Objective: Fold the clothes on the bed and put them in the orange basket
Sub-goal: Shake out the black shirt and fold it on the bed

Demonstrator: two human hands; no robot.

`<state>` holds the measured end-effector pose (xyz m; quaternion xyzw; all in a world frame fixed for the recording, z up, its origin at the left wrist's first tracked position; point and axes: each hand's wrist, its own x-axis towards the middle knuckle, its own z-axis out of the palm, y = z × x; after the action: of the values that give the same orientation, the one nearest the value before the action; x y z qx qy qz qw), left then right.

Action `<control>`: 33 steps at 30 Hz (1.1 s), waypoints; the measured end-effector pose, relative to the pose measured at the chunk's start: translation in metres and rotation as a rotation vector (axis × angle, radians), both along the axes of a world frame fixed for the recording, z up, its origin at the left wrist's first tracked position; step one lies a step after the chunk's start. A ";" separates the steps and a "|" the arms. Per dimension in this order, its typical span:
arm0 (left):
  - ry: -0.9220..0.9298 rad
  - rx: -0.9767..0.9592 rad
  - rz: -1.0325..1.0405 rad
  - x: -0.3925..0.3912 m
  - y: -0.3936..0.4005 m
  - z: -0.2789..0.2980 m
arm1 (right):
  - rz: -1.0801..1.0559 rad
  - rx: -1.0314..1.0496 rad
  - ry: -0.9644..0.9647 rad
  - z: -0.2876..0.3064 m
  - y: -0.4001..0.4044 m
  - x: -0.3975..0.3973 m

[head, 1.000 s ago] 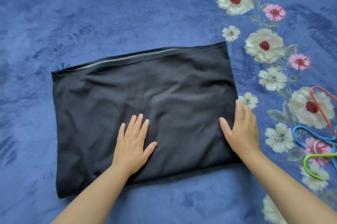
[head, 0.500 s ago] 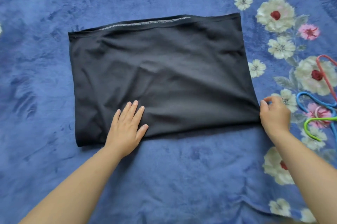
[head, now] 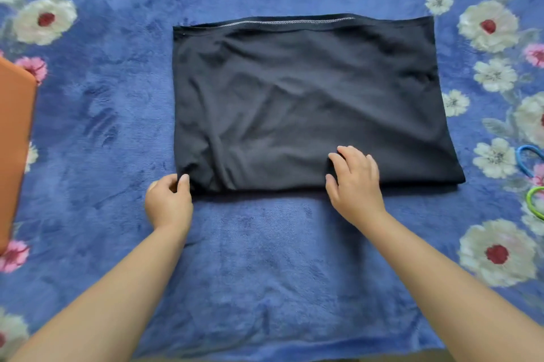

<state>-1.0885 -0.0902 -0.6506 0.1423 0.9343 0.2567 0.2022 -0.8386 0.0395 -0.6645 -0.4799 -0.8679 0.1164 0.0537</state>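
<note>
Black, thin knit cloth makes up the folded garment (head: 309, 105), which lies flat as a wide rectangle in the middle of the bed. A line of pale stitching runs along its far hem, and soft wrinkles cross its middle. I judge it to be light, limp and a little stretchy. It will not keep a shape by itself, so a corner lifted alone would sag and the layers could slide apart.

In the head view, the left hand (head: 169, 202) is at the near left corner, and its grip is clamped on that corner, with thumb and fingers pinching the edge. The right hand (head: 353, 182) rests on the near edge, right of the middle, with its fingers curled into the cloth. I cannot tell if they really hold a fold or only press. For the next fold, a good place to hold would be the two near corners, or one side edge with all layers together.

The bed is covered by a blue plush blanket (head: 265, 258) with printed white and pink flowers at the sides. Its pile looks grippy, so the cloth should stay in place. The orange basket (head: 14, 140) shows partly at the left border, well apart from the garment. Coloured plastic hangers (head: 530, 164) lie at the right border.
</note>
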 end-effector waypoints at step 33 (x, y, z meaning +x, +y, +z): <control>0.474 -0.060 -1.015 0.081 0.140 0.027 | -0.815 -0.789 0.264 0.028 0.112 0.121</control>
<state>-1.0071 0.0496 -0.6237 0.6220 0.7756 0.0614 0.0888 -0.7171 0.1519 -0.6360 -0.7404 -0.4901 0.4597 0.0188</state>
